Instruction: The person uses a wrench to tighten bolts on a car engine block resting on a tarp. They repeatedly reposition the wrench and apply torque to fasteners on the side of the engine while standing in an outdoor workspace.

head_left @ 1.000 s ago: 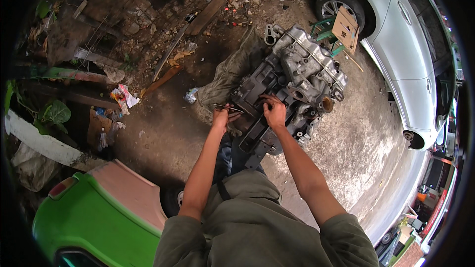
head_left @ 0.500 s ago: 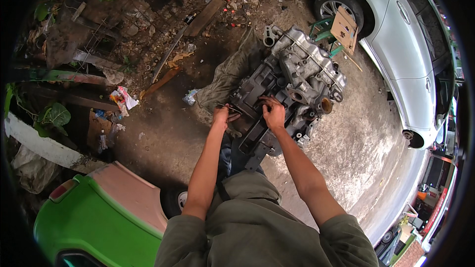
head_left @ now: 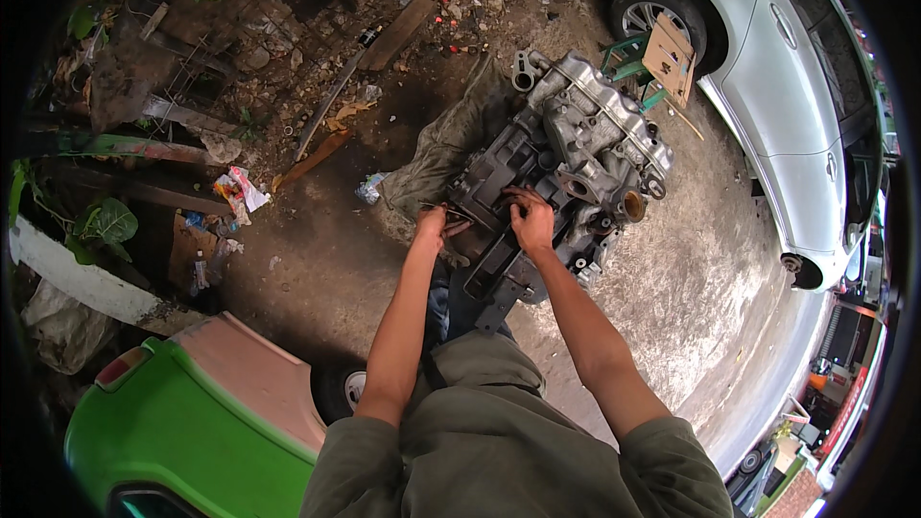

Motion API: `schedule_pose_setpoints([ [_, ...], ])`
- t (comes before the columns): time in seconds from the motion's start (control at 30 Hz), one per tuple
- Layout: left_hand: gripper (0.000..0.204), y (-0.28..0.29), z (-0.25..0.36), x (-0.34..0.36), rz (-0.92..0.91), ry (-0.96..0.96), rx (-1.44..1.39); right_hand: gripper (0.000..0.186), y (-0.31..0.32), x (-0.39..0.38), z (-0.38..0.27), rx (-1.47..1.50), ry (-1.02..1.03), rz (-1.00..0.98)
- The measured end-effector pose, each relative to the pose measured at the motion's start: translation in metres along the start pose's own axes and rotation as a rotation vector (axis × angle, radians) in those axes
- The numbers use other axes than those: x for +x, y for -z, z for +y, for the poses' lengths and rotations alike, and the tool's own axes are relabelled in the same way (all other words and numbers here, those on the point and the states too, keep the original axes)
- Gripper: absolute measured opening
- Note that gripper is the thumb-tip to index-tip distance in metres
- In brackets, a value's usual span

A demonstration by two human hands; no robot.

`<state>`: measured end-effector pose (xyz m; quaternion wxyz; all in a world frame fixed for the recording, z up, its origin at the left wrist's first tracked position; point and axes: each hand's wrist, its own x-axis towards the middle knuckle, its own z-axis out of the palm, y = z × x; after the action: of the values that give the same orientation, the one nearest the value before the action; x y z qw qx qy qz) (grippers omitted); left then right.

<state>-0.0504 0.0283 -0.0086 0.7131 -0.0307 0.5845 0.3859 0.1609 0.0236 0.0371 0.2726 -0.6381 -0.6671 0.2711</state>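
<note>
A large metal engine [head_left: 585,101], silver on top and dark on its lower housing [head_left: 499,168], lies in front of me. At the housing's left side, my left hand [head_left: 436,226] is closed on a thin metal tool, largely hidden by the fingers. My right hand [head_left: 531,219] rests on the dark housing, fingers bent and apart, their tips partly lost among the parts. A grimy crumpled tarp [head_left: 432,153] spreads beside and under the engine's left side.
Stained concrete [head_left: 672,269] surrounds the engine. A silver car [head_left: 787,86] stands at right, near a green stand [head_left: 624,53] with cardboard [head_left: 669,58]. A green-and-pink car body [head_left: 173,412] is at lower left. Boards [head_left: 393,34], litter and plants line the upper left.
My left hand and its tool have shifted very slightly, the tool now less visible. My right hand and the engine look essentially unchanged.
</note>
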Motion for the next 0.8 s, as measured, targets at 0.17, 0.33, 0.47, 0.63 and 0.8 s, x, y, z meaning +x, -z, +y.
schedule_pose_setpoints([
  [0.17,0.026,-0.002,0.007,0.000,-0.056,0.024,-0.011,0.018,-0.001,0.000,0.003,-0.002,0.008,0.002],
  [0.33,0.023,-0.004,0.009,-0.006,-0.031,0.019,0.021,0.017,-0.001,-0.001,0.002,0.001,0.010,0.018],
  [0.47,0.029,0.008,-0.017,-0.029,-0.089,-0.265,0.149,0.015,-0.001,0.000,0.002,0.003,0.007,0.024],
  [0.63,0.028,0.034,-0.032,-0.059,-0.119,-0.572,0.680,0.015,-0.002,-0.001,0.002,0.008,0.022,0.031],
  [0.8,0.029,0.030,-0.030,-0.067,-0.318,-1.140,1.224,0.017,0.001,-0.001,-0.002,0.009,0.012,0.018],
])
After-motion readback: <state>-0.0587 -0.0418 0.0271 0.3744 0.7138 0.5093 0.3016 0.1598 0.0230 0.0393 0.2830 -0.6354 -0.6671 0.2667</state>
